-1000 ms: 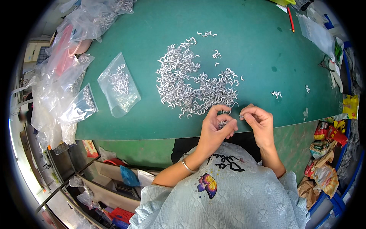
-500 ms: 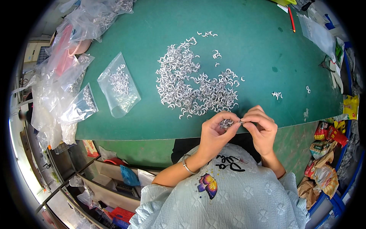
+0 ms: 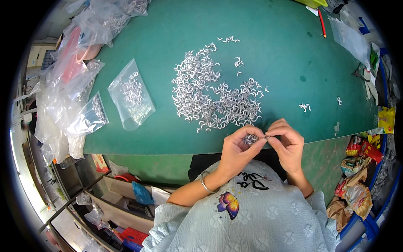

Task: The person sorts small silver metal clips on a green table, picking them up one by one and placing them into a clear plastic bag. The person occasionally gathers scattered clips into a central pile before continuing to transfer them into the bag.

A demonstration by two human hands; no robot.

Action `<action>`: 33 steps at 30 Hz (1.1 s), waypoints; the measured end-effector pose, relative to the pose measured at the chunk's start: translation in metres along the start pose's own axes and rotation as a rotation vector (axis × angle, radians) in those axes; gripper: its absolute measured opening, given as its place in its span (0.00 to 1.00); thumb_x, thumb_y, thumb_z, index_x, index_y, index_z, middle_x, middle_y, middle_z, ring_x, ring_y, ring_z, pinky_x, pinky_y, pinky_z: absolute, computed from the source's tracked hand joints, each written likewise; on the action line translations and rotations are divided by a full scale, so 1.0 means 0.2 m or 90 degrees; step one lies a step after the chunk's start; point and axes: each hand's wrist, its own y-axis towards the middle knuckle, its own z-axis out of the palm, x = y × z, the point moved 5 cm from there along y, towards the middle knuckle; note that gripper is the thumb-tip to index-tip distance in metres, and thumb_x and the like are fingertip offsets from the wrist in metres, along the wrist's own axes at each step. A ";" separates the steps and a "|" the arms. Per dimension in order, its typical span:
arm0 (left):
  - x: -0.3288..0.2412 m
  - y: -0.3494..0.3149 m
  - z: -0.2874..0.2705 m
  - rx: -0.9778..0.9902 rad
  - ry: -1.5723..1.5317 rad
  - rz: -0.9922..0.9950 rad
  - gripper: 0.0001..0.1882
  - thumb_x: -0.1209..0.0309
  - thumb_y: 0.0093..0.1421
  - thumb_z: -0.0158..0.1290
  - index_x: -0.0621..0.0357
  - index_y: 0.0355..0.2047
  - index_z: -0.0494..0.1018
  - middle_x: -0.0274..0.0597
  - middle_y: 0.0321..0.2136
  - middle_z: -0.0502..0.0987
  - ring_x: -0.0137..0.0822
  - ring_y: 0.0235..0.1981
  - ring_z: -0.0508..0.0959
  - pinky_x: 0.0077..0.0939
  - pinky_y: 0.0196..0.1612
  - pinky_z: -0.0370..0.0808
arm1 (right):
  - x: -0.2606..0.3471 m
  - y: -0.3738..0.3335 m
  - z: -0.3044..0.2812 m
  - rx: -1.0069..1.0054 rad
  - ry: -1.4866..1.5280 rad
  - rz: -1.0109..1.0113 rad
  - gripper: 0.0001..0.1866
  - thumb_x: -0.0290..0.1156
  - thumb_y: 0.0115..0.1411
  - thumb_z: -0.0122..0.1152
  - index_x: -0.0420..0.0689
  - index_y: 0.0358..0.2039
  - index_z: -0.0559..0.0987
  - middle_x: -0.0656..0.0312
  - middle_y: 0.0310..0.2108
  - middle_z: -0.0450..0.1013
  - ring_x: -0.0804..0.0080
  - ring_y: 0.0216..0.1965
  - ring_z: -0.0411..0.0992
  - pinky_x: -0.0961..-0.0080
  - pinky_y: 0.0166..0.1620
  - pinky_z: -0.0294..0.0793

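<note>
My left hand (image 3: 239, 147) is closed around a cluster of small curved silver metal pieces (image 3: 250, 139). Its thumb and index finger pinch one small piece at their tips. Opposite it, my right hand (image 3: 288, 143) pinches at the same small piece, fingertips nearly touching those of the left. That piece is too small to make out well. Just beyond my hands, a large heap of the same crescent-shaped metal pieces (image 3: 195, 86) spreads over the green tabletop (image 3: 289, 46). A few strays lie at its far and right sides.
A clear plastic bag (image 3: 133, 96) with some pieces lies left of the heap. More plastic bags (image 3: 58, 109) and a pink container (image 3: 89, 52) crowd the left edge. Small clusters (image 3: 304, 107) sit to the right. A red pen (image 3: 322, 23) lies at the far right.
Both hands stay pinched together near the table's front edge, with only slight finger movement. The heap and bags look the same.
</note>
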 end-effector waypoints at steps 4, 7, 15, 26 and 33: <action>0.07 0.02 0.01 0.121 -0.355 -0.209 0.04 0.74 0.56 0.48 0.60 0.27 0.64 0.39 0.27 0.67 0.24 0.25 0.64 0.17 0.26 0.63 | -0.07 0.04 -0.05 -0.001 -0.057 0.043 0.05 0.17 0.47 0.58 0.36 0.27 0.77 0.58 0.28 0.72 0.70 0.30 0.68 0.78 0.34 0.66; 0.06 0.02 0.02 0.156 -0.336 -0.176 0.06 0.71 0.54 0.46 0.58 0.25 0.60 0.40 0.25 0.65 0.25 0.21 0.60 0.17 0.23 0.59 | -0.05 0.18 -0.11 -0.106 -0.351 -0.045 0.08 0.20 0.47 0.60 0.37 0.30 0.77 0.57 0.30 0.72 0.66 0.32 0.68 0.76 0.35 0.66; 0.07 0.02 0.01 0.188 -0.342 -0.192 0.04 0.75 0.53 0.45 0.62 0.29 0.64 0.42 0.25 0.66 0.25 0.21 0.62 0.17 0.22 0.59 | -0.17 0.33 -0.04 -0.108 -0.648 -0.140 0.06 0.25 0.45 0.62 0.41 0.25 0.75 0.62 0.31 0.69 0.63 0.34 0.64 0.70 0.37 0.61; 0.08 0.09 -0.07 -0.016 -0.160 -0.130 0.09 0.73 0.60 0.46 0.64 0.40 0.70 0.33 0.26 0.70 0.21 0.24 0.65 0.13 0.25 0.62 | -0.09 0.18 -0.04 -0.091 -0.165 0.007 0.05 0.15 0.45 0.60 0.37 0.24 0.76 0.60 0.24 0.73 0.75 0.24 0.66 0.82 0.26 0.63; -0.02 0.08 -0.06 -0.038 -0.010 -0.020 0.09 0.78 0.55 0.52 0.62 0.38 0.72 0.30 0.29 0.71 0.16 0.25 0.67 0.08 0.22 0.62 | 0.10 0.12 0.03 0.033 -0.191 -0.054 0.07 0.14 0.43 0.61 0.36 0.24 0.76 0.58 0.25 0.73 0.70 0.27 0.69 0.78 0.30 0.67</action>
